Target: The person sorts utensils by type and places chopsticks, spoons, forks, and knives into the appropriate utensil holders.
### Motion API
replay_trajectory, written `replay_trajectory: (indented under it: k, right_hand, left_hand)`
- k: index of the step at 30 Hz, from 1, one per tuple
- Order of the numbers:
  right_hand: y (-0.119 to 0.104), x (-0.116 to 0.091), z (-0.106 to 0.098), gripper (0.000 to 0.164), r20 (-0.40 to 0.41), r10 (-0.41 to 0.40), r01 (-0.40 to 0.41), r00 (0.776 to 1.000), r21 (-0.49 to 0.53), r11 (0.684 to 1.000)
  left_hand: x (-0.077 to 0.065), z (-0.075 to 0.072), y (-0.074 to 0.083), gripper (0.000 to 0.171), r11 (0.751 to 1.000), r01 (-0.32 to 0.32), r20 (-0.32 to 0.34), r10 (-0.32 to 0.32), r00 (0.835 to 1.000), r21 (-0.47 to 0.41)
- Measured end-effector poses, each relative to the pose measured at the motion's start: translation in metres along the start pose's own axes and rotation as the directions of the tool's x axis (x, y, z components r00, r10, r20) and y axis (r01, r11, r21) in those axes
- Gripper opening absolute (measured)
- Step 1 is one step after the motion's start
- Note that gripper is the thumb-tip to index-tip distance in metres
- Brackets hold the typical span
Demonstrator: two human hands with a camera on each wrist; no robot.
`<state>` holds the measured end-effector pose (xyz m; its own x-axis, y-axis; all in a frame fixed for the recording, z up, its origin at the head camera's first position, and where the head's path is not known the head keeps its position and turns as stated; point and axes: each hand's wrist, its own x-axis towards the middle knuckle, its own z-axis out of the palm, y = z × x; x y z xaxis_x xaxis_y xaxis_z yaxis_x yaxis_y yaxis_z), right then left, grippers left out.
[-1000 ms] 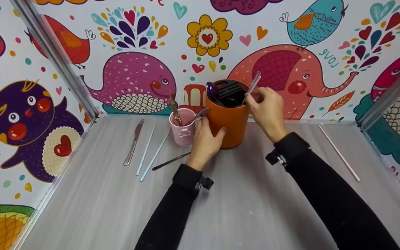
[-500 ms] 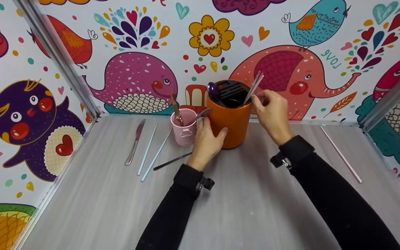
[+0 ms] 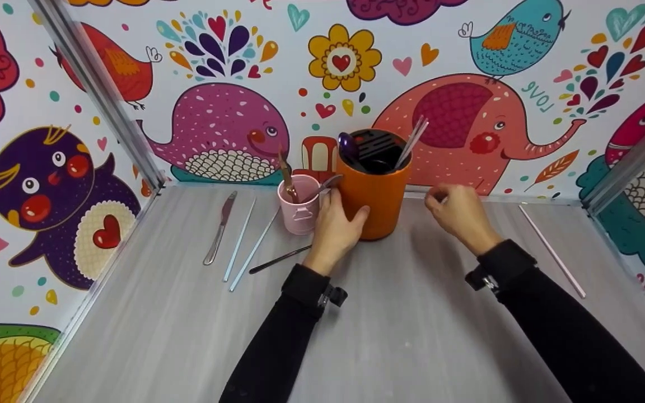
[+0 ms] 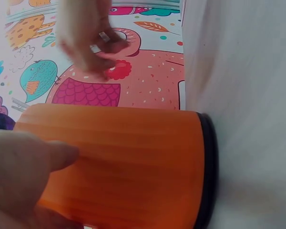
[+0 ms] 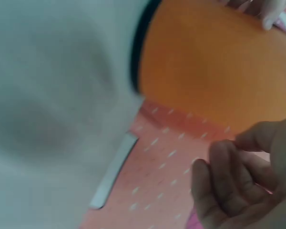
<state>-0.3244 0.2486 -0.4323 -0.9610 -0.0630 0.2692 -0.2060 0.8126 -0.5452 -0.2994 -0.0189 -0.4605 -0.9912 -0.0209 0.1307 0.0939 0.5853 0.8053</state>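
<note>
Beside the pink pail (image 3: 299, 215), my left hand (image 3: 333, 229) grips the orange holder (image 3: 375, 204), where clear straws (image 3: 414, 140) lean at the rim, while my right hand (image 3: 459, 212), fingers loosely curled and holding nothing, hangs just apart from it; I judge the straw-loading partly done. A next move would call for a fine pinch on the thin pink straw (image 3: 552, 251) lying to my right, since the blue straws (image 3: 240, 239), near the knife (image 3: 220, 228), sit awkwardly beyond my left arm
</note>
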Motion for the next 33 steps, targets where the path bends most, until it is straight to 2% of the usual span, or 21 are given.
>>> replay_trajectory:
  k: [4, 5, 8, 11, 12, 13, 17, 20, 22, 24, 26, 28, 30, 33]
  right_hand:
    - [0.032, -0.002, -0.013, 0.027, 0.108, 0.105, -0.098, 0.989, -0.063, 0.993]
    - [0.041, -0.003, -0.017, 0.027, 0.129, 0.129, -0.119, 0.983, -0.085, 0.989]
    - [0.070, -0.005, -0.030, 0.027, 0.178, 0.227, -0.205, 0.957, -0.134, 0.969]
    - [0.100, -0.010, -0.041, 0.033, 0.197, 0.327, -0.286, 0.924, -0.210, 0.935]
    - [0.110, -0.013, -0.044, 0.036, 0.194, 0.354, -0.304, 0.915, -0.246, 0.920]
    - [0.120, -0.016, -0.047, 0.040, 0.185, 0.376, -0.317, 0.908, -0.281, 0.906]
    - [0.153, -0.026, -0.059, 0.048, 0.160, 0.462, -0.369, 0.872, -0.405, 0.836]
    - [0.170, -0.030, -0.066, 0.048, 0.185, 0.534, -0.415, 0.825, -0.443, 0.795]
    - [0.179, -0.032, -0.068, 0.048, 0.209, 0.568, -0.436, 0.796, -0.452, 0.778]
    - [0.185, -0.033, -0.070, 0.048, 0.216, 0.587, -0.449, 0.780, -0.459, 0.767]
    - [0.188, -0.033, -0.070, 0.046, 0.207, 0.590, -0.451, 0.780, -0.468, 0.760]
    - [0.188, -0.033, -0.069, 0.043, 0.194, 0.578, -0.440, 0.793, -0.473, 0.763]
    - [0.187, -0.033, -0.067, 0.037, 0.179, 0.552, -0.415, 0.815, -0.484, 0.770]
    - [0.181, -0.032, -0.064, 0.032, 0.198, 0.497, -0.360, 0.845, -0.477, 0.802]
  left_hand:
    - [0.000, 0.000, 0.001, 0.089, 1.000, 0.017, 0.013, -0.017, 1.000, -0.017]
    - [0.005, 0.005, -0.008, 0.090, 1.000, 0.002, 0.005, -0.002, 1.000, -0.023]
    - [0.004, 0.005, -0.007, 0.090, 0.999, 0.002, 0.006, -0.002, 1.000, -0.033]
    - [0.004, 0.005, -0.008, 0.089, 0.999, -0.006, 0.005, 0.006, 1.000, -0.037]
    - [-0.001, -0.001, 0.001, 0.087, 0.999, 0.010, 0.015, -0.009, 1.000, -0.036]
    - [0.000, 0.000, 0.001, 0.086, 1.000, 0.008, 0.012, -0.008, 1.000, -0.029]
    - [0.000, 0.000, 0.000, 0.086, 1.000, 0.002, 0.002, -0.001, 1.000, -0.021]
    - [0.000, 0.000, -0.001, 0.086, 1.000, -0.006, -0.005, 0.006, 1.000, -0.019]
    - [0.001, 0.001, -0.002, 0.086, 1.000, -0.010, -0.011, 0.010, 1.000, -0.011]
    - [0.001, 0.001, -0.001, 0.086, 1.000, -0.013, -0.013, 0.013, 1.000, 0.000]
    - [0.001, 0.001, -0.002, 0.085, 1.000, -0.017, -0.016, 0.017, 1.000, 0.008]
    - [0.000, 0.001, -0.001, 0.085, 1.000, -0.017, -0.015, 0.017, 1.000, 0.012]
    - [0.000, 0.000, 0.000, 0.085, 1.000, -0.008, -0.007, 0.008, 1.000, 0.011]
    - [0.000, 0.000, 0.000, 0.086, 1.000, 0.008, 0.005, -0.008, 1.000, 0.007]
